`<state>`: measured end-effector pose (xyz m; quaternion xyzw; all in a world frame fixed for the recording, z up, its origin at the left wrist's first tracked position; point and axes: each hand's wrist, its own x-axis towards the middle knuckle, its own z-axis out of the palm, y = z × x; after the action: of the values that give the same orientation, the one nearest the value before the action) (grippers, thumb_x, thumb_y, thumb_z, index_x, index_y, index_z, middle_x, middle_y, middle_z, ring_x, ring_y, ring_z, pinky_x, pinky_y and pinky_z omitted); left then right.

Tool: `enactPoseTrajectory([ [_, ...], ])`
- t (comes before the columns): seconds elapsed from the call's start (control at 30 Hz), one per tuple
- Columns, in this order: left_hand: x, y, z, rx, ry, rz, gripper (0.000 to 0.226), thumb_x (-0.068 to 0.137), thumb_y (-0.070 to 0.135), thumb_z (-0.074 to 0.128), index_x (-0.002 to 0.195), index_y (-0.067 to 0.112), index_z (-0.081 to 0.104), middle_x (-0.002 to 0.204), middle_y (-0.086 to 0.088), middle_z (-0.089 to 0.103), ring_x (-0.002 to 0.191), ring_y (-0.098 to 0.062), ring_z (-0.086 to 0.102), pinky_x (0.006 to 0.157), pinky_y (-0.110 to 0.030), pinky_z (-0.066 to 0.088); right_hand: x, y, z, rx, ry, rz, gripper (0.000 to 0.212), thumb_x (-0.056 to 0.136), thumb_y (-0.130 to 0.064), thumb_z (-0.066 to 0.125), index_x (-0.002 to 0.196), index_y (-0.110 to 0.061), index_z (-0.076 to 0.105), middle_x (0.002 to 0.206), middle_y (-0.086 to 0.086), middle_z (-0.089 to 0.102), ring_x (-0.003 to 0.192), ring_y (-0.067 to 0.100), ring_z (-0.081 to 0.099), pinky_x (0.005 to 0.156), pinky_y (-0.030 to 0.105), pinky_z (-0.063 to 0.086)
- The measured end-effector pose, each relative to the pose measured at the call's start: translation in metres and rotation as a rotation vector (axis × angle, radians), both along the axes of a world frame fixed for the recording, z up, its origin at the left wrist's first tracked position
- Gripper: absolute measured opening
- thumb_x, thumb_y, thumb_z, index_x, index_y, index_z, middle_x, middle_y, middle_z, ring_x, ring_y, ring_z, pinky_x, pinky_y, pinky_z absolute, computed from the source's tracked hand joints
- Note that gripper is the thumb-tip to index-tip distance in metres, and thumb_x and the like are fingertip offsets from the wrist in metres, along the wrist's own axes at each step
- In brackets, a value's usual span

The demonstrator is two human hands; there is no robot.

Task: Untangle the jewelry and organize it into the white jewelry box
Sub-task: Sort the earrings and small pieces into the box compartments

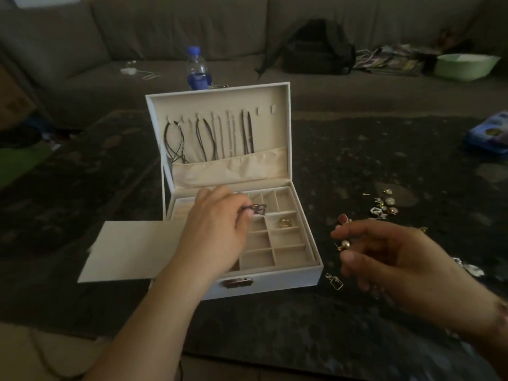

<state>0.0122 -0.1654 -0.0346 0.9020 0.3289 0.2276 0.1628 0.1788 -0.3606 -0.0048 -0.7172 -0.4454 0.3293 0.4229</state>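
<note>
my left hand (pixel 217 229) pinches a small dark earring (pixel 259 209) over the compartments of the open white jewelry box (pixel 288 276); at 3 o'clock, my right hand (pixel 390 257) grasps a pearl earring (pixel 345 245).

The white jewelry box (pixel 275 279) stands open at the centre, and its raised lid (pixel 220 127) blocks the way from 12 o'clock. At 9 o'clock a beige flat panel (pixel 123 251) lies against it. At 3 o'clock loose earrings (pixel 384 207) are scattered on the dark carpet (pixel 330 166). Bare carpet lies at 6 o'clock.
</note>
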Motion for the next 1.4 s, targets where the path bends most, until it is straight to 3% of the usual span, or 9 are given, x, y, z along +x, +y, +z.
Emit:
enactPoseTrajectory([
  [0.13, 0.006, 0.006, -0.003, -0.029, 0.195, 0.086, 0.017, 0.098, 0.036, 0.053, 0.107, 0.033, 0.068, 0.100, 0.008, 0.047, 0.102, -0.015, 0.034, 0.086, -0.034, 0.036, 0.004, -0.002, -0.003, -0.021, -0.034, 0.003, 0.037, 0.072, -0.041, 0.063, 0.108, -0.033, 0.063, 0.077, 0.002, 0.072, 0.061, 0.015, 0.065, 0.055, 0.018, 0.049],
  [0.3, 0.005, 0.006, -0.006, -0.080, 0.262, 0.073, 0.018, 0.098, 0.041, 0.054, 0.109, 0.039, 0.068, 0.102, 0.010, 0.044, 0.101, -0.014, 0.031, 0.088, -0.035, 0.035, 0.010, -0.004, -0.003, -0.015, -0.067, -0.004, 0.036, 0.073, -0.042, 0.061, 0.108, -0.036, 0.063, 0.079, 0.000, 0.073, 0.062, 0.014, 0.066, 0.060, 0.024, 0.050],
  [0.5, 0.000, 0.009, -0.005, -0.123, 0.219, 0.028, 0.018, 0.097, 0.038, 0.055, 0.107, 0.038, 0.070, 0.096, 0.013, 0.050, 0.101, -0.014, 0.038, 0.089, -0.035, 0.037, 0.012, -0.005, 0.000, 0.000, -0.088, -0.020, 0.035, 0.073, -0.043, 0.062, 0.107, -0.037, 0.063, 0.080, -0.002, 0.073, 0.062, 0.014, 0.066, 0.060, 0.026, 0.051],
  [0.7, -0.007, 0.015, -0.005, -0.127, -0.016, 0.014, 0.022, 0.093, 0.013, 0.061, 0.099, 0.030, 0.073, 0.095, 0.014, 0.059, 0.099, -0.010, 0.054, 0.091, -0.034, 0.049, 0.016, -0.009, 0.011, 0.042, -0.059, -0.100, 0.031, 0.071, -0.037, 0.062, 0.101, -0.032, 0.067, 0.075, 0.000, 0.073, 0.062, 0.019, 0.066, 0.058, 0.023, 0.054],
  [0.87, -0.009, 0.011, -0.010, -0.031, 0.028, -0.005, 0.022, 0.090, 0.014, 0.064, 0.093, 0.033, 0.075, 0.090, 0.018, 0.052, 0.097, -0.009, 0.046, 0.087, -0.030, 0.042, 0.045, -0.015, 0.015, 0.077, -0.011, -0.293, 0.016, 0.081, -0.024, 0.066, 0.095, -0.030, 0.070, 0.075, 0.005, 0.073, 0.056, 0.014, 0.062, 0.051, 0.024, 0.050],
  [1.0, -0.007, 0.011, -0.014, 0.011, 0.094, -0.020, 0.027, 0.091, 0.012, 0.060, 0.095, 0.035, 0.075, 0.086, 0.019, 0.047, 0.092, -0.009, 0.042, 0.082, -0.030, 0.039, 0.077, -0.022, 0.011, 0.061, -0.013, -0.476, 0.014, 0.088, -0.021, 0.063, 0.098, -0.028, 0.069, 0.078, -0.001, 0.073, 0.069, 0.016, 0.067, 0.066, 0.034, 0.055],
  [1.13, -0.004, 0.009, -0.015, 0.014, 0.047, -0.027, 0.027, 0.087, 0.008, 0.062, 0.093, 0.033, 0.072, 0.086, 0.020, 0.052, 0.090, -0.010, 0.048, 0.080, -0.032, 0.041, 0.100, -0.021, -0.010, -0.156, -0.303, -0.470, 0.017, 0.092, -0.020, 0.063, 0.103, -0.033, 0.065, 0.088, -0.010, 0.068, 0.081, 0.007, 0.063, 0.071, 0.023, 0.048],
  [1.27, -0.002, 0.004, -0.017, -0.006, -0.029, 0.028, 0.020, 0.086, 0.014, 0.065, 0.099, 0.027, 0.073, 0.088, 0.011, 0.064, 0.087, -0.012, 0.060, 0.075, -0.032, 0.048, 0.100, -0.008, -0.037, -0.417, -0.687, -0.326, 0.024, 0.092, -0.031, 0.062, 0.115, -0.033, 0.066, 0.117, -0.008, 0.060, 0.111, 0.014, 0.051, 0.096, 0.033, 0.047],
  [1.4, 0.001, -0.004, -0.018, 0.028, -0.019, 0.014, 0.020, 0.085, 0.012, 0.068, 0.098, 0.026, 0.075, 0.079, 0.017, 0.056, 0.079, -0.011, 0.057, 0.067, -0.029, 0.042, 0.089, 0.005, -0.051, -0.481, -0.867, -0.346, 0.020, 0.094, -0.040, 0.055, 0.110, -0.034, 0.067, 0.117, -0.007, 0.057, 0.115, 0.018, 0.044, 0.091, 0.033, 0.046],
])
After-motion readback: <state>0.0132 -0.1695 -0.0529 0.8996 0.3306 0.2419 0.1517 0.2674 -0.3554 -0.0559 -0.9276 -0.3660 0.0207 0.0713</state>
